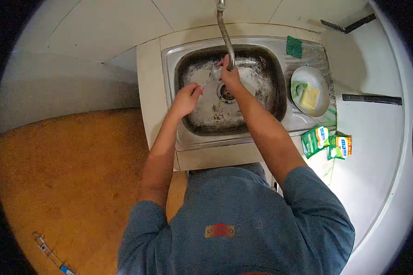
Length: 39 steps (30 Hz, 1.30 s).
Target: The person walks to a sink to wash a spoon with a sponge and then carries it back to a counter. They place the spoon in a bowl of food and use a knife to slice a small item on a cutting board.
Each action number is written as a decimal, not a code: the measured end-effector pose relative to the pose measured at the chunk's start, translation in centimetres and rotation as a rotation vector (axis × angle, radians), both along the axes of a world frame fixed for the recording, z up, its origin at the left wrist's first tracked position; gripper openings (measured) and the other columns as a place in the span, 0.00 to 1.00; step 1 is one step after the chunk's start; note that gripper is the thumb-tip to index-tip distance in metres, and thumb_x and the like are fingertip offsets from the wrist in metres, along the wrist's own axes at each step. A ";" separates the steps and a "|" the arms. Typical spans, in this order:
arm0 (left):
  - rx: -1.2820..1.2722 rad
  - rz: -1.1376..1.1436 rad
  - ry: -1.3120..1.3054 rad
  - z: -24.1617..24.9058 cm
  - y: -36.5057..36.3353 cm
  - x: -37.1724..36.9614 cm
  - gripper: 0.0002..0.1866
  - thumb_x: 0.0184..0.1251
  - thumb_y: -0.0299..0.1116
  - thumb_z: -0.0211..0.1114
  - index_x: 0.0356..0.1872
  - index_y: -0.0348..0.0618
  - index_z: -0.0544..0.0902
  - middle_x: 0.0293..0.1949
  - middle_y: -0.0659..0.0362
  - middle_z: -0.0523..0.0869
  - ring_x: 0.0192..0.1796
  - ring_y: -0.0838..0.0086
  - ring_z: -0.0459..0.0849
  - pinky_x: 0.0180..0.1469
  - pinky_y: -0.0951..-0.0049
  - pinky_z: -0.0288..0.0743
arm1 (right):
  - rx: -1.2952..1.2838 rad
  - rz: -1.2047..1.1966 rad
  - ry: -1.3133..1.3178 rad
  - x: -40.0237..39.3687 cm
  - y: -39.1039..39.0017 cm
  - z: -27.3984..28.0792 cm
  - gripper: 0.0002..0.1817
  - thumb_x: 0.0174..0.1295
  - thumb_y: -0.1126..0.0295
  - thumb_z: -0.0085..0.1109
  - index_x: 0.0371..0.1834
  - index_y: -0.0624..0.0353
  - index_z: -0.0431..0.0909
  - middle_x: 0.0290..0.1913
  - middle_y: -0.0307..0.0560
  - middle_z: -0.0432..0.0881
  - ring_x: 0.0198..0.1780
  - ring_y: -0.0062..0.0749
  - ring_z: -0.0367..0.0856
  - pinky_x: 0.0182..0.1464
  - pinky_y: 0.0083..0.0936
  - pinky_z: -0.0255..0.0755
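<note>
Both hands are over a stained metal sink (218, 112). My right hand (230, 77) is closed on a small, clear object (216, 72) just under the end of the curved faucet (226, 36), left of and above the drain (226, 93). What the clear object is, I cannot make out. My left hand (188, 98) is over the sink's left side, its thumb and fingertips pinched together around something small and pinkish that is too small to name. A gap separates the two hands.
On the right drainboard are a green scouring pad (294, 47) and a round bowl (297, 72) holding a yellow sponge (309, 96) and a green scrubber. Two green packets (315, 141) lie at the counter's right front corner. A metal rack piece (50, 254) is on the floor, lower left.
</note>
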<state>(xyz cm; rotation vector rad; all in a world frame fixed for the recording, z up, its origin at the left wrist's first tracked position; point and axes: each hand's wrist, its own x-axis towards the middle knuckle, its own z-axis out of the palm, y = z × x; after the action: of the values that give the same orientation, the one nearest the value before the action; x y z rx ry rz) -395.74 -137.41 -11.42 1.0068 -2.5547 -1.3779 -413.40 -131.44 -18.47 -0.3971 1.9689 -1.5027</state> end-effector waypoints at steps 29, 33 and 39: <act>0.104 -0.030 -0.057 -0.4 1.4 -3.6 0.16 0.72 0.41 0.55 0.37 0.37 0.81 0.30 0.50 0.81 0.32 0.67 0.78 0.40 0.69 0.72 | -0.045 0.216 -0.171 -2.5 5.4 1.7 0.23 0.70 0.53 0.47 0.45 0.66 0.73 0.36 0.50 0.80 0.40 0.32 0.82 0.36 0.35 0.75; 0.146 0.002 -0.067 0.1 1.4 -3.0 0.15 0.72 0.41 0.56 0.38 0.37 0.80 0.29 0.52 0.81 0.32 0.70 0.77 0.39 0.69 0.71 | 0.109 0.264 0.185 -2.5 4.7 0.0 0.20 0.68 0.55 0.52 0.41 0.66 0.73 0.34 0.52 0.80 0.39 0.35 0.82 0.42 0.37 0.73; 0.135 0.077 -0.055 -1.0 -0.4 -1.0 0.15 0.71 0.41 0.58 0.38 0.36 0.79 0.27 0.53 0.81 0.31 0.68 0.77 0.38 0.68 0.71 | 0.084 0.460 -0.030 -1.6 3.6 1.7 0.21 0.69 0.52 0.50 0.38 0.63 0.74 0.30 0.48 0.80 0.33 0.35 0.78 0.37 0.34 0.70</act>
<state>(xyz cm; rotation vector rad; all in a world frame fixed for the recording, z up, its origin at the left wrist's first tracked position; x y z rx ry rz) -396.74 -137.84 -12.44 1.1674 -2.4595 -1.5402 -414.97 -127.87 -16.75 -0.7288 1.7561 -1.1233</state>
